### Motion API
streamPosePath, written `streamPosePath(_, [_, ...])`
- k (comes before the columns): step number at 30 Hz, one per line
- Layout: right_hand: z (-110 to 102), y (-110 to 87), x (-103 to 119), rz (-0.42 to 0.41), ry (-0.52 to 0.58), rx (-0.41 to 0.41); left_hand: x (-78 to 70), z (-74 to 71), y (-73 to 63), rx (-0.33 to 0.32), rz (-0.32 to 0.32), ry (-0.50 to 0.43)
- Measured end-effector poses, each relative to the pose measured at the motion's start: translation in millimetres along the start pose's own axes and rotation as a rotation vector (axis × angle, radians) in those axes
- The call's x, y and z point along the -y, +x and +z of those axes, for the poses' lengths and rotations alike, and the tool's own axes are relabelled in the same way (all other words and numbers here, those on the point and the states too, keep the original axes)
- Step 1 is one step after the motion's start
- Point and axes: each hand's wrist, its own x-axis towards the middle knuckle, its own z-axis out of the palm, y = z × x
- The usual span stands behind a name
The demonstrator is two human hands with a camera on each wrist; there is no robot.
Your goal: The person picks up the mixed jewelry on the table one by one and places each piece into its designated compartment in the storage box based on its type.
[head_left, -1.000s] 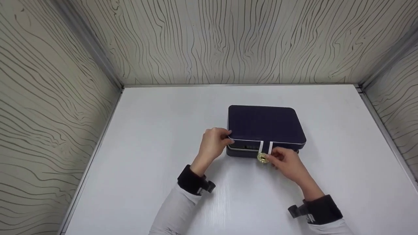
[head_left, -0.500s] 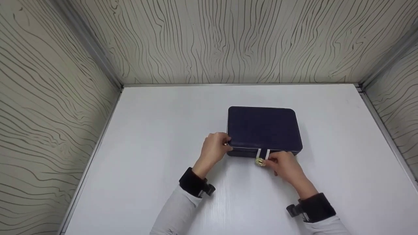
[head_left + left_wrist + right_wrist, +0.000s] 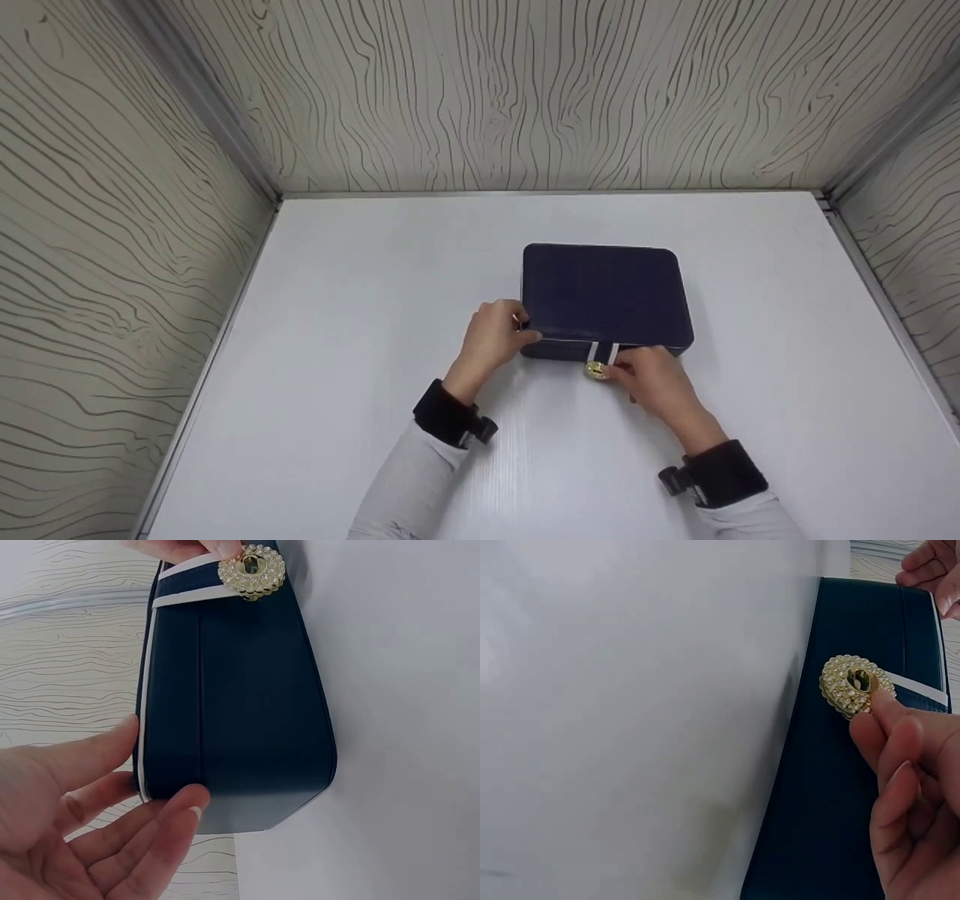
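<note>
A dark blue box (image 3: pixel 606 292) with white piping and rounded corners lies on the white table, lid down. From the lid's front hangs a blue strap with white edges (image 3: pixel 196 581), ending in a gold, stone-studded clasp (image 3: pixel 855 682). My right hand (image 3: pixel 654 379) pinches that clasp at its right side, thumb on its face, close against the box front. At the front left corner my left hand (image 3: pixel 491 337) holds the box. Its thumb is at the lid's edge and a fingertip touches the side, as the left wrist view shows.
The white table (image 3: pixel 375 300) extends around the box on all sides. Wood-grain panels (image 3: pixel 495 97) stand behind and at both sides, with grey metal posts in the corners. Black bands with small cameras (image 3: pixel 446 412) are on both wrists.
The raised lid has come down onto the base and the front gap has closed. The right hand and clasp moved slightly down and left; the left thumb shifted onto the lid's front corner.
</note>
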Motion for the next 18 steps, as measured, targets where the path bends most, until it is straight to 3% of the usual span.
streamPosePath(18, [2.7, 3.0, 3.8, -0.186, -0.220, -0.149, -0.9, -0.6, 1.1, 0.013, -0.021, 0.014])
